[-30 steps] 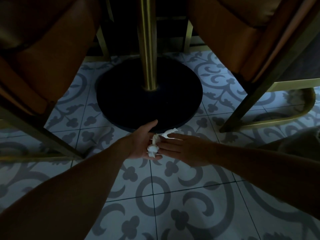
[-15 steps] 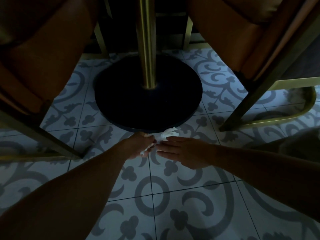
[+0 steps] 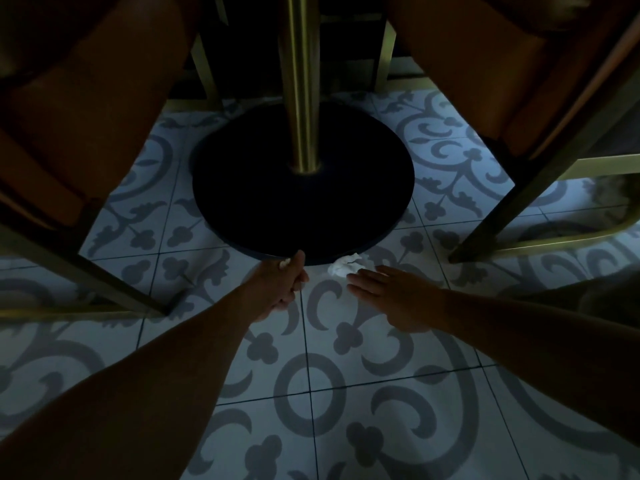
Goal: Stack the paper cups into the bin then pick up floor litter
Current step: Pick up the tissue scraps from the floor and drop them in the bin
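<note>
Left hand (image 3: 282, 284): we hold it fisted on a white scrap (image 3: 286, 261) by the table base (image 3: 242, 202).
Right hand (image 3: 394, 294): fingers spread flat, just beside the crumpled tissue (image 3: 344, 265).
Change: our hands have parted.

The pale tiled floor with grey scroll patterns (image 3: 322, 427) carries a round black table base (image 3: 303, 199), with a crumpled white paper scrap (image 3: 344, 265) just beside its rim.
</note>
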